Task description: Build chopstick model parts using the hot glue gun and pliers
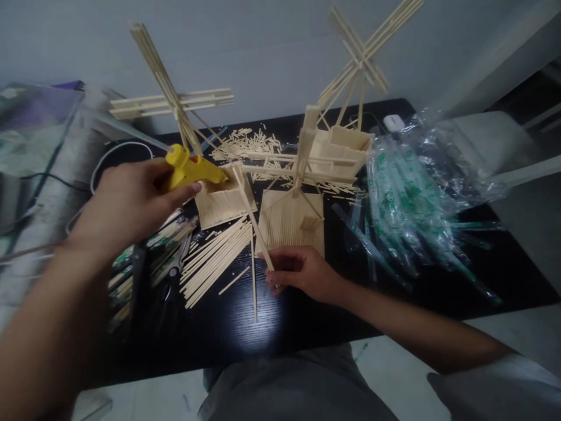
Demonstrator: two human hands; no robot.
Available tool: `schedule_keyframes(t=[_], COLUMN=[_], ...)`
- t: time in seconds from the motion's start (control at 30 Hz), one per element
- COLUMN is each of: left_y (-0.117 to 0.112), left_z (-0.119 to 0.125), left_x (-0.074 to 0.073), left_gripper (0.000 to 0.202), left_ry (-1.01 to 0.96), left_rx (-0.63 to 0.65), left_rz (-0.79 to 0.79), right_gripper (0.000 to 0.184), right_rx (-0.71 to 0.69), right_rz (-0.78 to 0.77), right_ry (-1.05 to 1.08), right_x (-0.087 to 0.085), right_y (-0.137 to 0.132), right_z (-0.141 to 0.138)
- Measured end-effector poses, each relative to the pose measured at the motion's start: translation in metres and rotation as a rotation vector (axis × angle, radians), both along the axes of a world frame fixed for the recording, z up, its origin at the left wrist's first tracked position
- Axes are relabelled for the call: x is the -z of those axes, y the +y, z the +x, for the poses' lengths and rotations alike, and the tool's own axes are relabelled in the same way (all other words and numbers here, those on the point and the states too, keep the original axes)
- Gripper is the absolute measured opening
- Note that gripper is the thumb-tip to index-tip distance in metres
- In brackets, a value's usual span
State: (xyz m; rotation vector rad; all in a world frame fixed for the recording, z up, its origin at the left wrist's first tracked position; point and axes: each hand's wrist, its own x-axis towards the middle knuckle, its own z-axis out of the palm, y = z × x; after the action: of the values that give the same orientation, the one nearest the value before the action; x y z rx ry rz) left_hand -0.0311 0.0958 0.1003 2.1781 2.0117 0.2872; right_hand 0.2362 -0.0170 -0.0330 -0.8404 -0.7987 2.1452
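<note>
My left hand point(127, 204) is closed around a yellow glue gun point(193, 168), its nozzle pointing right toward the top of a thin bamboo stick point(253, 219). My right hand point(298, 272) pinches that stick's lower end, holding it slanted up to the left. The stick's tip rests by a small open box of sticks point(221, 199). Beside it lies a flat stick panel point(289, 222) with an upright post.
Two stick windmill models point(173, 99) point(359, 58) stand at the back of the black table point(245, 327). Loose sticks point(214, 260) and scissors point(173, 266) lie at the left, a heap of empty plastic wrappers point(407, 199) at the right, cables at the far left.
</note>
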Motion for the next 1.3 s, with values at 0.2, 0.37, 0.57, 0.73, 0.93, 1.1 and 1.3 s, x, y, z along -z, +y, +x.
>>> schedule_keyframes(t=[0.2,0.37,0.57,0.73,0.93,1.1,1.3], left_y=[0.009,-0.001,-0.029,-0.069,-0.089,-0.083,-0.077], left_z=[0.013,0.012,0.008,0.019,0.043,0.057,0.046], left_x=[0.000,0.003,0.021,0.053,0.085,0.091,0.080], left_gripper=[0.062,0.048,0.022,0.017,0.025,0.020,0.030], left_ry=[0.164,0.210,0.104,-0.140,-0.083,-0.087,-0.544], left_rx=[0.091,0.151,0.293,0.426,0.311,0.237,0.139], left_rz=[0.029,0.134,0.597,0.246,-0.356,-0.463,-0.476], right_gripper=[0.050,0.044,0.046,0.043,0.040,0.038,0.037], right_rx=[0.018,0.022,0.015,0.046,0.097,0.109,0.109], right_rz=[0.010,0.008,0.012,-0.002,0.056,0.092,0.088], right_ry=[0.007,0.014,0.011,0.024,0.007,-0.007,-0.021], right_x=[-0.001,-0.007,-0.007,-0.007,0.000,0.002,0.002], right_y=[0.000,0.000,0.000,0.002,0.000,0.001,0.001], right_z=[-0.001,-0.001,0.002,0.003,0.002,0.001,0.002])
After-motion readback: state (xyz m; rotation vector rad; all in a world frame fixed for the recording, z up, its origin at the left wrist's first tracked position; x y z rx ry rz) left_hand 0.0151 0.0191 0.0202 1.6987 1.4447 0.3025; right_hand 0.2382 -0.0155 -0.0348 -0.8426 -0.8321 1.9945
